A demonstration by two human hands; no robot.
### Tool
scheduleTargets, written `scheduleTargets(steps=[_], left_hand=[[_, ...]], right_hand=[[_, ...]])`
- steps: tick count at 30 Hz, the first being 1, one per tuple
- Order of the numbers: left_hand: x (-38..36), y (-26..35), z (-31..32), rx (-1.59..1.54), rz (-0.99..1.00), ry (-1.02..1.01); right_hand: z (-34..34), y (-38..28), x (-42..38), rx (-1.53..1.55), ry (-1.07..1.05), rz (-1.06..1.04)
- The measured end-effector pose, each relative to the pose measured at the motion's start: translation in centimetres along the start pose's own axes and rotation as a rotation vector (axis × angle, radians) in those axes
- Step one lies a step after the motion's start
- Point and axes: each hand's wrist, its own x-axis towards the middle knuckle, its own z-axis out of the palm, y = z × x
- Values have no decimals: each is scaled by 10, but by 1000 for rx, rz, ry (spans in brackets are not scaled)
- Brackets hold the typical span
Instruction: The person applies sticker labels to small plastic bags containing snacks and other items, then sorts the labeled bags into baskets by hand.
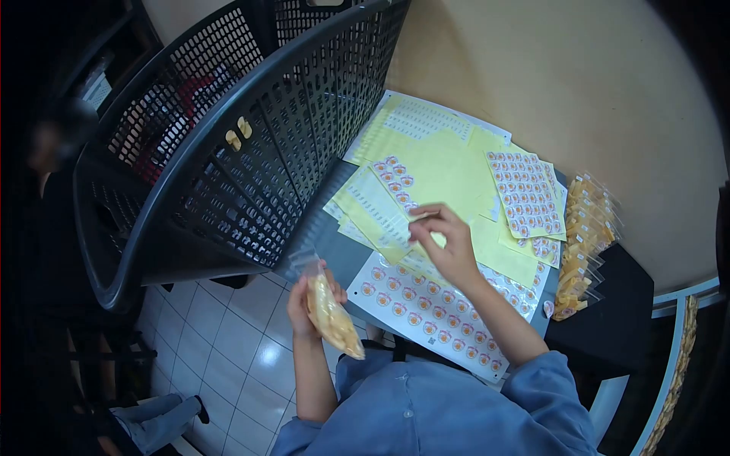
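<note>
In my left hand (313,304) is a clear zip bag (332,315) of pale yellow snack pieces, tilted, with its zip end upward. My right hand (443,239) hovers over the sheets on the table, its fingers curled close together; whatever is at the fingertips is too small to make out. Just beside those fingertips lies a partly used sticker sheet (394,178) with round orange and pink stickers. Below my right hand spreads a large white sticker sheet (414,304), and a stack of sticker sheets (525,194) lies farther right.
A large dark perforated basket (251,167) stands at the left, against the grey table (308,228). Yellow backing sheets (441,171) overlap across the table. Several filled snack bags (582,243) sit in a row at the right. Another person's legs (156,422) show at lower left.
</note>
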Motion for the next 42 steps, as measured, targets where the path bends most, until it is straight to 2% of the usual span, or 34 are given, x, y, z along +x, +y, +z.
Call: scheduleTargets(steps=[1, 3, 7, 9, 11, 12, 17, 19, 21, 23, 24, 26, 31, 33, 40, 42], left_hand=[[3, 1, 0, -2, -2, 3], [10, 0, 1, -337, -82, -87], [33, -5, 9, -413, -218, -114], [54, -8, 16, -410, -250, -116], [77, -13, 21, -626, -300, -281], [91, -16, 20, -662, -318, -263], [140, -20, 37, -528, -383, -228], [155, -27, 40, -504, -388, -113], [171, -38, 26, -513, -402, -174], [179, -44, 22, -371, -392, -68], [178, -45, 25, -371, -395, -70], [175, -46, 30, -358, -387, 50], [171, -44, 36, -338, -379, 64], [172, -45, 34, -313, -371, 87], [177, -50, 23, -292, -394, 38], [174, -47, 30, -269, -385, 47]], right_hand=[[1, 14, 7, 0, -2, 3], [-4, 36, 19, -154, 75, 190], [-13, 56, 28, -372, 57, 221], [-12, 67, 28, -475, -24, 131], [-7, 65, 28, -493, -14, 124], [-4, 64, 29, -507, -7, 117], [0, 71, 34, -596, 17, 36], [3, 75, 35, -635, 17, 7], [4, 76, 35, -660, 2, -14], [5, 74, 35, -650, 6, 0], [6, 74, 35, -637, 7, 12], [6, 74, 37, -622, 9, 28], [10, 70, 41, -593, 37, 136], [13, 73, 41, -697, 45, 25], [15, 71, 44, -662, 34, 72], [17, 71, 45, -746, 28, 65]])
